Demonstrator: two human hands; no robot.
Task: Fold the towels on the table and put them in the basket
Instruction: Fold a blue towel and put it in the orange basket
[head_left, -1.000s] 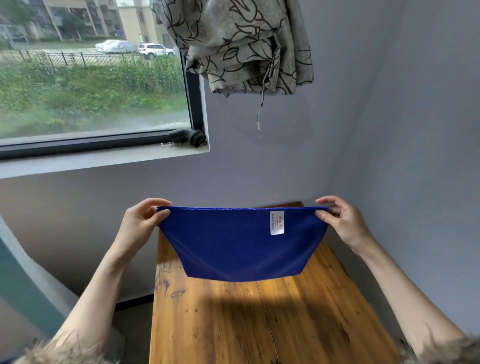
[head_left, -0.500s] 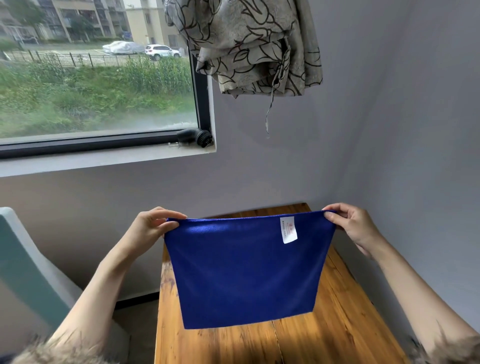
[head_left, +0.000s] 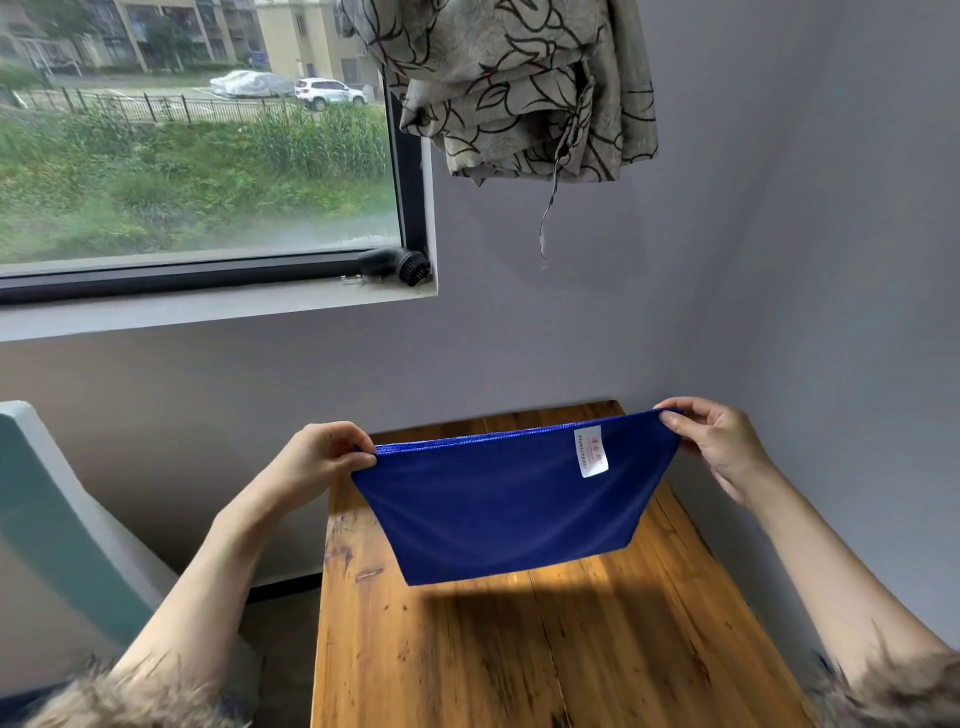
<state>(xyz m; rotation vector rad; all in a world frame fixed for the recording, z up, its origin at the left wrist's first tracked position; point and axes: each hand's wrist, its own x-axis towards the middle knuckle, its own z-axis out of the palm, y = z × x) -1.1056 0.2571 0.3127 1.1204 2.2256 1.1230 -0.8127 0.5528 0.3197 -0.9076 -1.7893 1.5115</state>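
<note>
The left hand (head_left: 324, 457) is pinching the left top corner of a blue towel (head_left: 509, 512) and the right hand (head_left: 719, 447) is pinching its right top corner, the two hands stretching the upper edge taut above the far end of the wooden bench (head_left: 545, 654). The towel is hanging in the air, its lower edge casting a shadow on the planks, and a white label (head_left: 591, 451) is showing near the right corner. A patterned curtain (head_left: 524, 88) is hanging bunched beside the window (head_left: 197, 145).
</note>
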